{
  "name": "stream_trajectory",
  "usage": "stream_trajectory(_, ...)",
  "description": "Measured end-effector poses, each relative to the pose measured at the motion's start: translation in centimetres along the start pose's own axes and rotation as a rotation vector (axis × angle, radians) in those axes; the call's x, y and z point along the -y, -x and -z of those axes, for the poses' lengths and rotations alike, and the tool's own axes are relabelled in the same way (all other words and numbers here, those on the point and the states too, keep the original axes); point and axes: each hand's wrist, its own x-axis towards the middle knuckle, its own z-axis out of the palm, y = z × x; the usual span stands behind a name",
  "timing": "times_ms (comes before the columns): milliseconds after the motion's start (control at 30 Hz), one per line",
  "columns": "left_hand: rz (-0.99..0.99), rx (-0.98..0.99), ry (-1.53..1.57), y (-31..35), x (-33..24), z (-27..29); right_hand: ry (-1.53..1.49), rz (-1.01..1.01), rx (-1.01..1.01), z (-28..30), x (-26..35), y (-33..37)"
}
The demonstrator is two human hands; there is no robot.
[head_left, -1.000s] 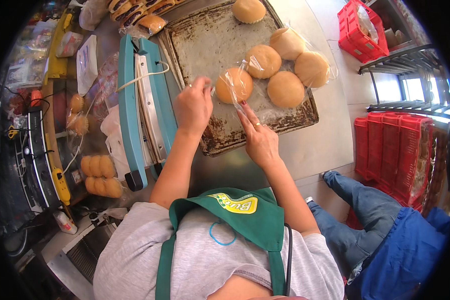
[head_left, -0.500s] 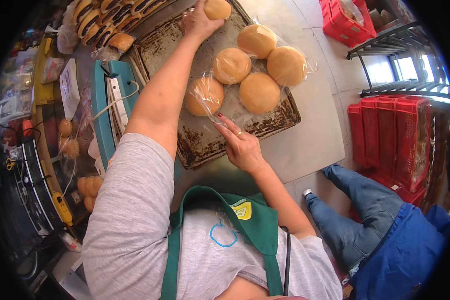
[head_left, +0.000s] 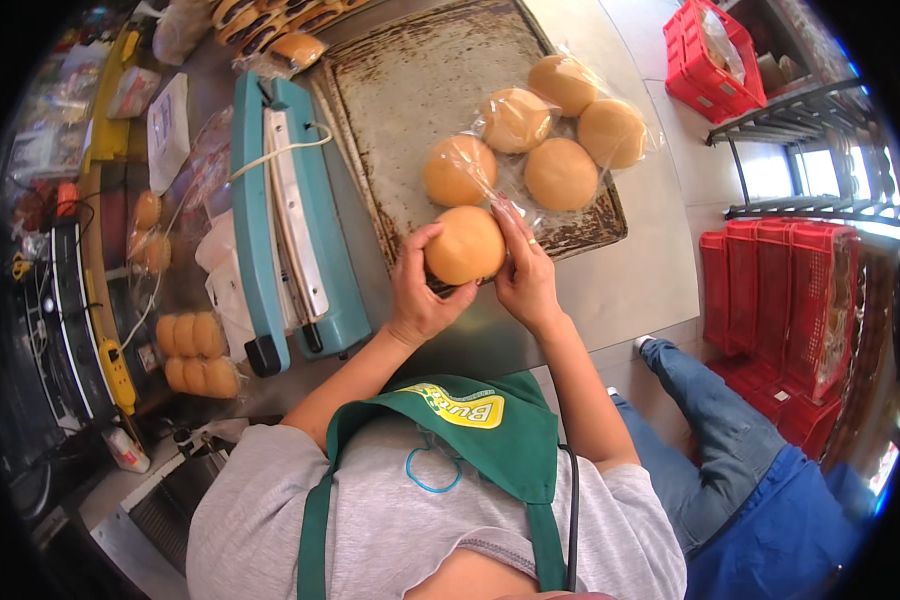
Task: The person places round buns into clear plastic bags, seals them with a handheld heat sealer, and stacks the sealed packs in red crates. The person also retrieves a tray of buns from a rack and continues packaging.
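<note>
My left hand point(head_left: 425, 291) grips a round golden bun point(head_left: 466, 246), its thumb and fingers spread around the sides. The bun sits at the mouth of a clear plastic bag point(head_left: 511, 187). My right hand point(head_left: 527, 278) holds the edge of that bag, its fingers stretched along the bun's right side. Inside the bag lie several more round buns point(head_left: 560, 174), grouped on the worn metal baking tray point(head_left: 410, 75). My right thumb is partly hidden.
Left of the tray stands a teal bag sealer point(head_left: 260, 220) with a white cord. Filled breads point(head_left: 255, 20) lie at the far left, and packed rolls point(head_left: 195, 350) nearer. Red crates point(head_left: 780, 290) stand on the right, beside another person in jeans point(head_left: 705, 400).
My left hand has come back from the far end of the tray, bringing the bun to the bag's mouth beside my right hand. The view has shifted, showing more of the sealer.
</note>
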Motion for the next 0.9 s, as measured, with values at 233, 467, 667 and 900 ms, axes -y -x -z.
stream_trajectory(233, -0.128, 0.06, -0.093, -1.7, 1.4, -2.3, 0.157, -0.018, 0.036, -0.7, 3.7, 1.3)
stream_trajectory(467, -0.017, 0.073, 0.013, -0.6, 2.1, -2.0, 0.217, 0.037, -0.041, -1.5, 4.7, 1.3)
stream_trajectory(667, 0.056, 0.083, 0.079, -1.6, 4.1, -3.2, -0.007, 0.117, 0.035, -3.8, 7.1, 2.6)
stream_trajectory(900, 0.349, 0.109, 0.738, 2.3, 2.9, -0.8, 0.505, 0.148, 0.07, -1.3, 5.0, -6.5)
